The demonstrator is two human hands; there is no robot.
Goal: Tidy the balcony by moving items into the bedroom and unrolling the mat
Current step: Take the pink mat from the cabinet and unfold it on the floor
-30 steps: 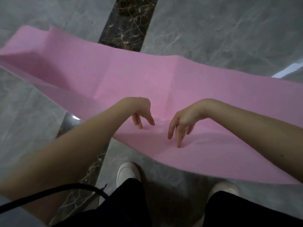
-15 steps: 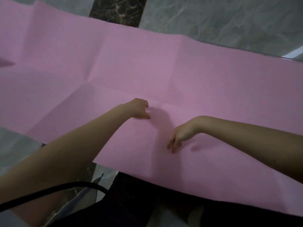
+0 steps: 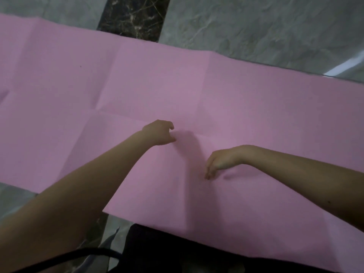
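A pink mat [image 3: 177, 85] lies spread out flat on the floor, running from the left edge to the right edge of the view, with fold creases across it. My left hand [image 3: 158, 133] hovers over the mat's middle crease, fingers loosely curled in and holding nothing. My right hand [image 3: 221, 161] hangs lower and to the right, wrist bent, fingers drooping with the tips at the mat's surface, gripping nothing. The mat's near edge covers my legs.
Grey marble floor [image 3: 256, 26] lies beyond the mat, crossed by a dark veined stone strip [image 3: 134, 14]. A white strip [image 3: 344, 66] shows at the far right. A black cable [image 3: 78, 255] loops at the bottom left beside my dark trousers [image 3: 157, 253].
A second ago the mat was raised and half folded in front of me. It has since dropped and opened flat. My hands have let go, and my left hand's fingers have curled in.
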